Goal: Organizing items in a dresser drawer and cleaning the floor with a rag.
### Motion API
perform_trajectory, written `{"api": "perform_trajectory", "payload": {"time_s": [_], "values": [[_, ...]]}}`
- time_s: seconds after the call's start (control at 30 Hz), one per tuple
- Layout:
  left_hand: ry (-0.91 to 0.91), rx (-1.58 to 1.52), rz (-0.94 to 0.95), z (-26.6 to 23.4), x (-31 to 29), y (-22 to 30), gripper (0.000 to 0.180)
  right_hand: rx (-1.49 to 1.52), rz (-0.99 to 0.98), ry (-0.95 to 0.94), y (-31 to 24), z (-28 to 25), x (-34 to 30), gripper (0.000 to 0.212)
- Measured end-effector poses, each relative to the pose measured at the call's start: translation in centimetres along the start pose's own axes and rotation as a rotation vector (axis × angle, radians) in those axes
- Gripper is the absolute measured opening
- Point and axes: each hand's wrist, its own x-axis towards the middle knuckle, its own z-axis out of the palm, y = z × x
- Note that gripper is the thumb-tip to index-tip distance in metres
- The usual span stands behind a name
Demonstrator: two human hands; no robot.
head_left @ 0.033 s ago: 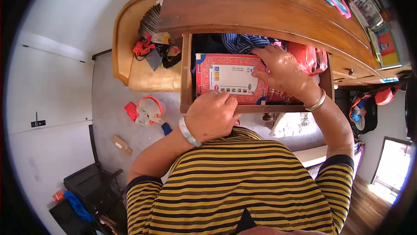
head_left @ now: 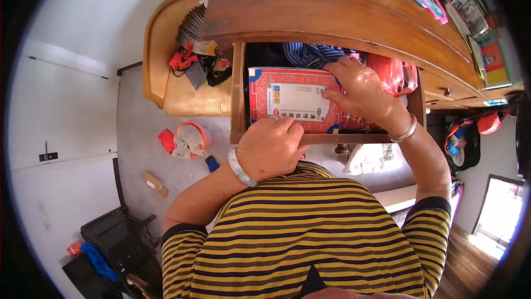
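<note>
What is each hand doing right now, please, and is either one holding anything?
Left hand: closed over the front edge of the open wooden drawer.
Right hand: fingers curled on the red flat box in the drawer.

Polished brown wood with a soft sheen makes up the desk top (head_left: 332,6) across the upper middle of the frame, and the open drawer (head_left: 238,94) below it has the same smooth varnished wood. In the drawer lies a flat red box (head_left: 287,100) of glossy printed cardboard, beside crinkled shiny red plastic bags (head_left: 395,75) at upper right and striped blue cloth (head_left: 310,54) above. The left hand (head_left: 271,147) wears a pale, smooth, glassy bangle (head_left: 239,169); the right hand (head_left: 359,91) a bright metal one (head_left: 406,131). The striped shirt (head_left: 310,232) at the bottom is matt knitted cloth
</note>
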Motion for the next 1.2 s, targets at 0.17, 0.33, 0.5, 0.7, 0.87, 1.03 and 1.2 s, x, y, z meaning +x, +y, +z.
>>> {"api": "perform_trajectory", "payload": {"time_s": [0.17,0.33,0.5,0.7,0.87,1.03,1.2], "values": [[0.007,-0.03,0.015,0.2,-0.3,-0.3,0.024,0.275,-0.077,-0.054,-1.9,-1.2,-0.7,0.026],[0.038,-0.034,0.033,0.1,-0.5,-0.4,0.025,0.577,0.137,0.195,-2.6,-6.4,-2.7,0.018],[0.05,-0.04,0.074,-0.1,-0.2,-0.2,0.023,1.021,0.295,0.648,2.5,-9.4,-7.0,0.034],[0.41,-0.273,0.227,0.0,-0.9,-1.1,0.017,0.995,0.285,0.676,4.4,-9.1,-8.7,0.04],[0.525,-0.315,0.294,0.7,-1.9,-1.6,0.013,0.864,0.216,0.47,2.0,-7.7,-6.9,0.031],[0.517,-0.31,0.295,0.7,-1.9,-1.4,0.02,0.91,0.398,0.204,-0.2,-6.6,-4.6,0.021],[0.531,-0.302,0.277,0.8,-1.4,-1.2,0.017,0.263,0.096,0.173,0.5,-3.8,-3.5,0.032]]}}
